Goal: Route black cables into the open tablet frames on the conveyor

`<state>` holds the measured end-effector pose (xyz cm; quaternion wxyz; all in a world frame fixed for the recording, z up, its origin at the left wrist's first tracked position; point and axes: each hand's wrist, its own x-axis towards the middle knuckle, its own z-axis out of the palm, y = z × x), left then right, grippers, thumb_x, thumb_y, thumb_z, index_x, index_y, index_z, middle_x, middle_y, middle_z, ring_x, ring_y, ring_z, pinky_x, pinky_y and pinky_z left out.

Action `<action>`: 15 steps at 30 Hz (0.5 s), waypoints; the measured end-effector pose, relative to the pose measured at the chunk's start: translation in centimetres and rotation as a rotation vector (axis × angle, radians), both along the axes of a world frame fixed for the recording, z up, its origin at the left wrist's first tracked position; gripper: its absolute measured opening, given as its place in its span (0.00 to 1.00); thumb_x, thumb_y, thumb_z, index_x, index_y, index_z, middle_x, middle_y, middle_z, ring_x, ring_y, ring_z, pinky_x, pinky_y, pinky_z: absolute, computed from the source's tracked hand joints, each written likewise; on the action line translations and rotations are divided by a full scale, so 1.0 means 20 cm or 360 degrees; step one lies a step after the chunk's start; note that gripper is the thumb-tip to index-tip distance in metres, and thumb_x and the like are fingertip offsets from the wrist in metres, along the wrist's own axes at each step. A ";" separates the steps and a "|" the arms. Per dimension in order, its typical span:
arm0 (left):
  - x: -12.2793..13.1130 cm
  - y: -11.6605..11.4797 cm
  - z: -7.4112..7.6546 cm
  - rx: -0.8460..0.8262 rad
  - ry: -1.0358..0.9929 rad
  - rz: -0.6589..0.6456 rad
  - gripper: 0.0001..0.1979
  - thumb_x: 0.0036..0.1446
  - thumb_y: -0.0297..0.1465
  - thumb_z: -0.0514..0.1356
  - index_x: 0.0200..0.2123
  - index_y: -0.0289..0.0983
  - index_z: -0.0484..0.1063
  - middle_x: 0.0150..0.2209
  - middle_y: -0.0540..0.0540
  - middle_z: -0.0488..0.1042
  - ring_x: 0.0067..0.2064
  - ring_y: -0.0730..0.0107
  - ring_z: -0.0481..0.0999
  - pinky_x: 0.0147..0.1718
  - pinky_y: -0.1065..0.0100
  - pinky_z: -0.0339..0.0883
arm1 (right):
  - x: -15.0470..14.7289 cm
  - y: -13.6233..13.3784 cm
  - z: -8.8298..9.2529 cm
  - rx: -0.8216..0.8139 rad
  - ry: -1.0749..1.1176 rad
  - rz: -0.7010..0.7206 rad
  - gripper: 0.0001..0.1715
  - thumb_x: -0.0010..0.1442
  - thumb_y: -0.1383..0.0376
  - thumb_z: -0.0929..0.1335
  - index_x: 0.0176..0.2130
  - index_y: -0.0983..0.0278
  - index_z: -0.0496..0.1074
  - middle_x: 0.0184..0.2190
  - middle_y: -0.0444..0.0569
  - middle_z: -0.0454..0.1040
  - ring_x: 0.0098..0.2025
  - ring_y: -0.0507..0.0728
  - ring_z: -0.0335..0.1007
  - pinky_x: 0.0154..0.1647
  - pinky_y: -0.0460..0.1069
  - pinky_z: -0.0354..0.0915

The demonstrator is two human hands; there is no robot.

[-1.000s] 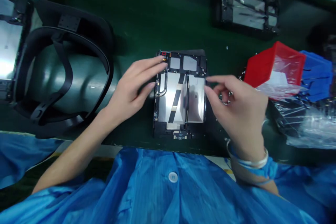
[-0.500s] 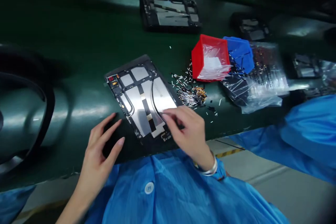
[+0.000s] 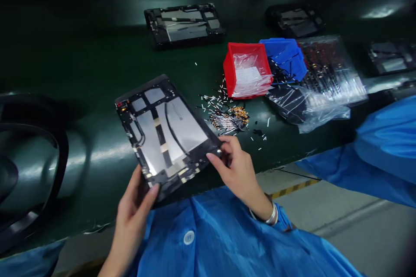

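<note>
Open tablet chassis (image 3: pixel 162 134), held at its near short end in both hands
Left hand (image 3: pixel 136 203) pinches the near-left corner, right hand (image 3: pixel 235 166) the near-right; long axis runs away and leftward over the green belt (image 3: pixel 97 52); loose small parts (image 3: pixel 227 117), then red bin (image 3: pixel 229 73), beyond the right hand

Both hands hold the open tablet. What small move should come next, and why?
Probably lift the tablet slightly clear: the left hand and right hand pinch only its near corners, and loose parts lie close beside it.
</note>
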<state>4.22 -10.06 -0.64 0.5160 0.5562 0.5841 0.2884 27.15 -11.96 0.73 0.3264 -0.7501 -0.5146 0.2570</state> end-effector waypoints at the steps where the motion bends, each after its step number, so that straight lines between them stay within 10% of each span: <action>1: -0.01 0.02 0.04 -0.0149 -0.0099 0.0105 0.23 0.62 0.40 0.55 0.61 0.57 0.61 0.62 0.52 0.64 0.59 0.51 0.68 0.55 0.45 0.69 | -0.02 0.01 0.02 0.0027 0.0109 0.0030 0.19 0.59 0.54 0.67 0.44 0.63 0.64 0.23 0.40 0.71 0.22 0.50 0.65 0.24 0.45 0.60; 6: 0.00 0.22 0.22 -0.0140 -0.0292 0.0629 0.11 0.56 0.39 0.59 0.42 0.60 0.76 0.53 0.61 0.73 0.55 0.49 0.72 0.45 0.49 0.78 | -0.01 0.09 0.07 0.0359 0.0246 0.0235 0.16 0.64 0.56 0.64 0.47 0.62 0.69 0.30 0.43 0.76 0.27 0.49 0.67 0.29 0.46 0.63; 11: -0.03 0.69 0.24 0.0206 -0.0385 0.0491 0.13 0.59 0.34 0.56 0.47 0.48 0.73 0.57 0.58 0.69 0.60 0.53 0.67 0.66 0.42 0.51 | 0.29 0.17 -0.02 0.0527 -0.0552 -0.0275 0.09 0.61 0.66 0.65 0.35 0.63 0.76 0.30 0.47 0.77 0.32 0.53 0.69 0.35 0.49 0.63; 15: -0.08 1.13 0.21 0.0238 -0.0266 0.0401 0.14 0.62 0.27 0.47 0.49 0.38 0.65 0.58 0.55 0.68 0.61 0.63 0.66 0.65 0.51 0.58 | 0.54 0.22 -0.10 0.0433 -0.0941 -0.0286 0.10 0.59 0.69 0.65 0.34 0.63 0.77 0.30 0.49 0.77 0.34 0.56 0.69 0.34 0.50 0.62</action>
